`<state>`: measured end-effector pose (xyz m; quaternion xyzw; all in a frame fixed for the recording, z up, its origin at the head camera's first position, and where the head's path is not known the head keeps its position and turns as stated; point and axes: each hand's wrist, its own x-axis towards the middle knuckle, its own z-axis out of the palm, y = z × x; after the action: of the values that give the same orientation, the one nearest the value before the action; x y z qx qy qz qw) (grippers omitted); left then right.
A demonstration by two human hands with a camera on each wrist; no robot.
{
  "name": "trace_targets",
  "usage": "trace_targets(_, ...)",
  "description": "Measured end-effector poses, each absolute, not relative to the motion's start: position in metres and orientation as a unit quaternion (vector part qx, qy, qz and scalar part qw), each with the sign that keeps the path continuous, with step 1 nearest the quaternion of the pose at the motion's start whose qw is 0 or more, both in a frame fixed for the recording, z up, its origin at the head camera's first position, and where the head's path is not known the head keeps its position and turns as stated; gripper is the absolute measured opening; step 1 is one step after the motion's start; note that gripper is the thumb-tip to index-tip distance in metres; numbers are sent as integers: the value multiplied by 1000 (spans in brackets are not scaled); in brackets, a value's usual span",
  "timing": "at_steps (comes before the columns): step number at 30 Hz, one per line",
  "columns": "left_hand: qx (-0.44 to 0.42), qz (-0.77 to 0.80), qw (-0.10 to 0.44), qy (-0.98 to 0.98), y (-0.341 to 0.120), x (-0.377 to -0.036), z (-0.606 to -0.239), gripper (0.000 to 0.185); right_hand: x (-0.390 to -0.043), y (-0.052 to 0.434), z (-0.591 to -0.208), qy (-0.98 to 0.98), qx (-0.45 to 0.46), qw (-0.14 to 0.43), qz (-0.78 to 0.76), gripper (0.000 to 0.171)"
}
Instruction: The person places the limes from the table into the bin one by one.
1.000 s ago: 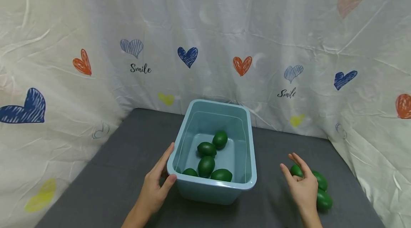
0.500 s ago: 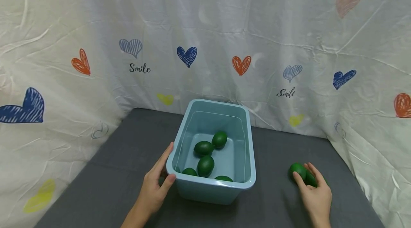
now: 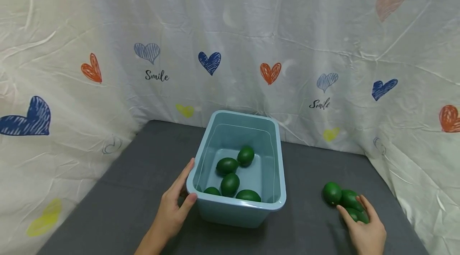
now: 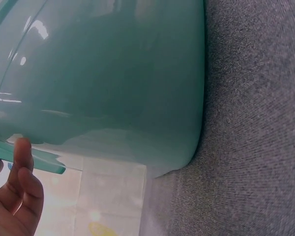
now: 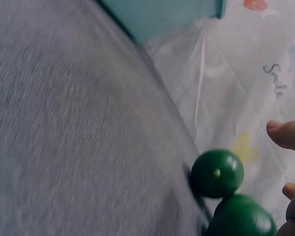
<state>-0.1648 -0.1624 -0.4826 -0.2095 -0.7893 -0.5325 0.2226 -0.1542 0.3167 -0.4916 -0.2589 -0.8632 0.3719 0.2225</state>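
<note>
A light blue plastic bin (image 3: 237,208) stands mid-table with several green oval fruits (image 3: 230,184) inside. My left hand (image 3: 175,209) holds its near left corner, thumb (image 3: 192,198) hooked over the rim and fingers along the outer wall; the left wrist view shows that wall (image 4: 113,73) and the thumb (image 4: 22,152). To the right, three more green fruits lie together on the cloth. My right hand (image 3: 366,229) wraps thumb and fingers round the nearest one (image 3: 358,216). In the right wrist view two fruits (image 5: 217,173) show beside the fingertips (image 5: 287,133).
The grey cloth-covered table (image 3: 136,175) is enclosed at the back and both sides by a white sheet with heart prints (image 3: 230,47). The other two fruits (image 3: 332,193) lie just beyond my right hand, close to the right sheet.
My right hand has dropped from an open pose above the fruits and slid nearer and rightward onto the closest one. A fruit in the bin has rolled slightly. My left hand has stayed put.
</note>
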Motion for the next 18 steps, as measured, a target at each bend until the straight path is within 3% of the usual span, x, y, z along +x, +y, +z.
trace_targets(9,-212,-525,231,-791,-161,-166,-484,75,-152,334,-508,-879,-288,169,340,96)
trace_targets(18,-209,-528,223,-793,-161,-166,-482,76,-150,344,-518,-885,-310,135,320,96)
